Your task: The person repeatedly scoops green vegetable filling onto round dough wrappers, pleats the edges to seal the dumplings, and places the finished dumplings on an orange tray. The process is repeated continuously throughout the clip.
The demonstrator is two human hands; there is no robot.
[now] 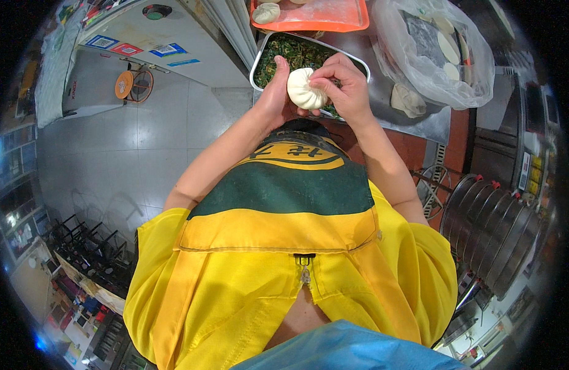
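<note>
A round, pleated bun of white dough (306,89) rests in my left hand (276,95), whose thumb stands up beside it. The fingers and thumb of my right hand (342,85) pinch the pleats at the bun's top right. Both hands are over the near part of a white-rimmed tray (261,51) of chopped green filling (284,48). Just beyond it, an orange-red tray (321,16) dusted with flour carries a pleated bun (266,13) at its left corner, with more dough pieces at the picture's top edge.
On the metal worktop (358,41), right of the filling, lie a clear plastic bag (478,69) around flat dough rounds (447,47) and a crumpled cloth or bag (407,100). Stacked round metal pans or steamers (490,231) stand at right. A white cabinet (210,58) borders the left side.
</note>
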